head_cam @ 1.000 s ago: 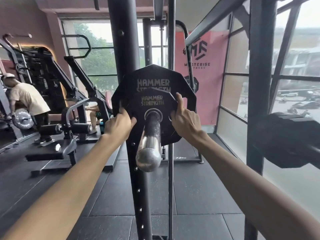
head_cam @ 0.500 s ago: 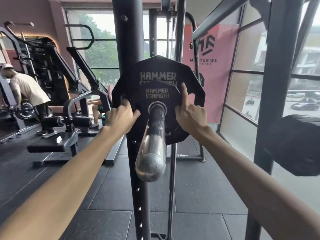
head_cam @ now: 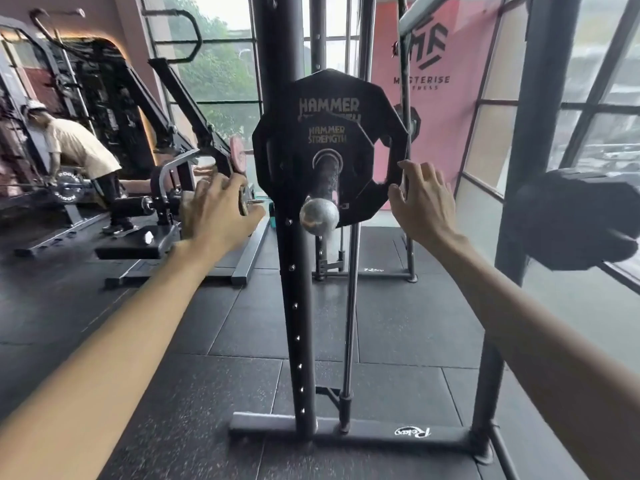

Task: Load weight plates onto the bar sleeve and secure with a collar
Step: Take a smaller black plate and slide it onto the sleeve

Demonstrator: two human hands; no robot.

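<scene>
Drawn back: left hand (head_cam: 218, 209), right hand (head_cam: 424, 202) | plates (head_cam: 381, 109): 2 | sleeve (head_cam: 319, 216): 1

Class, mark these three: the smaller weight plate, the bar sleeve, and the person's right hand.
smaller weight plate (head_cam: 327, 135): head view, on its gold lettering.
bar sleeve (head_cam: 325, 188): head view, on its dark shaft above the shiny end.
right hand (head_cam: 424, 202): head view, on its back.

Soft daylight is streaming in through the windows (head_cam: 221, 64); my left hand (head_cam: 214, 209) is blurring, edges are bending
</scene>
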